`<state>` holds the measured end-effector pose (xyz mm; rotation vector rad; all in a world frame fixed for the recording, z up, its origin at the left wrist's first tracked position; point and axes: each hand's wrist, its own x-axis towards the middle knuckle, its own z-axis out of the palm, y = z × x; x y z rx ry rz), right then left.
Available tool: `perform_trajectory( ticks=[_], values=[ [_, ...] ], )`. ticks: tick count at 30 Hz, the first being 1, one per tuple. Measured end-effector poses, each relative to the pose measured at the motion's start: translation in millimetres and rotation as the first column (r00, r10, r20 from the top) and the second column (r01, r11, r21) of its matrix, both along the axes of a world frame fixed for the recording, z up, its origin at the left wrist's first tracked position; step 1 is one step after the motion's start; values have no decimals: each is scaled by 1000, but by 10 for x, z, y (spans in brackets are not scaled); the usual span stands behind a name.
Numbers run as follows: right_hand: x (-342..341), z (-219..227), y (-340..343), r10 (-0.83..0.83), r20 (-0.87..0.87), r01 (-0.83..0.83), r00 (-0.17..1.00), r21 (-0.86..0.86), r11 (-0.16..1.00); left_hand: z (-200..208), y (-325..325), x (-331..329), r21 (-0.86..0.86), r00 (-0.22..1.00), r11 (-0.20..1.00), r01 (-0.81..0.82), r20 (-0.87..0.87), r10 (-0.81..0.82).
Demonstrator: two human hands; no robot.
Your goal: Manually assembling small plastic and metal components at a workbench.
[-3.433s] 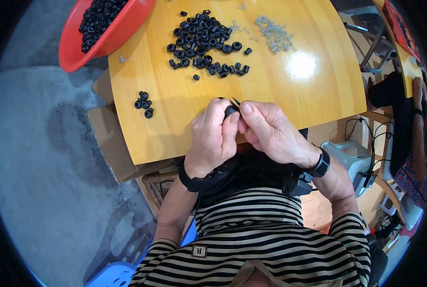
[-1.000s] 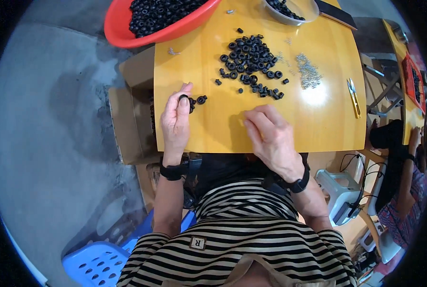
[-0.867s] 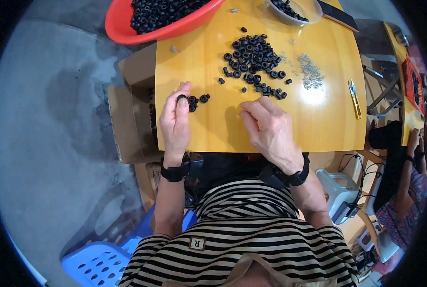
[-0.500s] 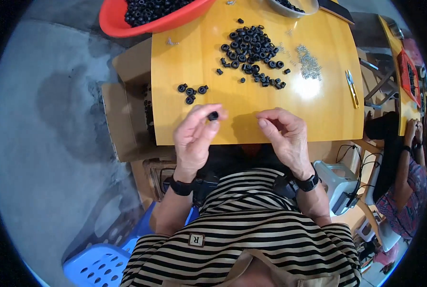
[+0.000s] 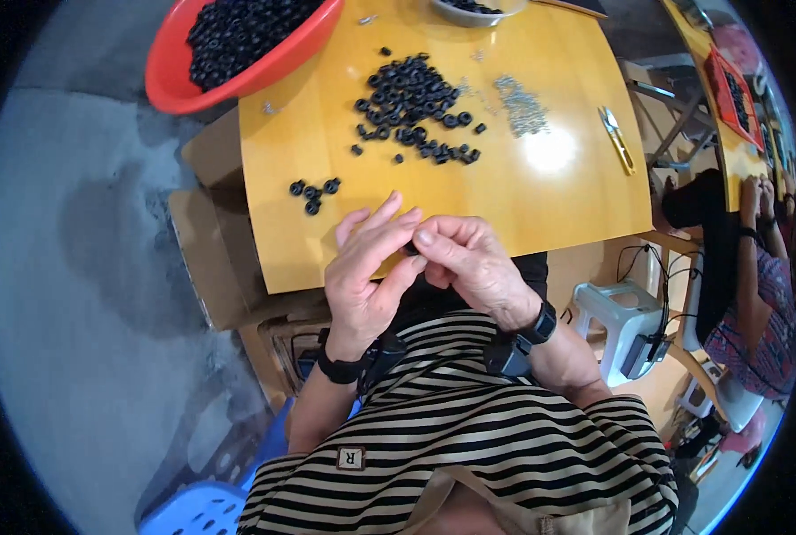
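Note:
My two hands meet just over the near edge of the yellow table (image 5: 469,201). My left hand (image 5: 362,281) pinches a small black round part (image 5: 410,249) between thumb and forefinger, its other fingers stretched out. Against that part press the closed thumb and fingers of my right hand (image 5: 478,263); whatever else they grip is hidden. Beyond the left hand lies a small group of black parts (image 5: 312,207). Farther back is a larger heap of similar black ring-shaped parts (image 5: 411,94), and to its right a scatter of tiny silvery metal pieces (image 5: 521,107).
A red basin (image 5: 171,89) full of black parts stands at the far left, a metal bowl (image 5: 483,18) at the back. Yellow-handled thread snips (image 5: 616,140) lie near the right edge. An open cardboard box (image 5: 197,241) is left of the table; another person's arms (image 5: 754,267) show at right.
My right hand has moved left to meet the left hand at the black part. The whole view has shifted, with the table now farther left and slightly turned.

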<state>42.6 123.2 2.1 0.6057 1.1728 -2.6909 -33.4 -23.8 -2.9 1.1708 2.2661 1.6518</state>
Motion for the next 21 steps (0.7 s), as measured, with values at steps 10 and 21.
perform_trajectory(
  ticks=[10, 21],
  values=[
    [56, -70, 247, -50, -35, 50, 998, 8, 999, -131, 307, 10, 159, 965, 987, 37, 250, -77],
    [54, -309, 1270, -451, -365, 319, 815, 931, -177, -115, 385, 0, 42, 917, 999, 18, 397, -33]
  ],
)
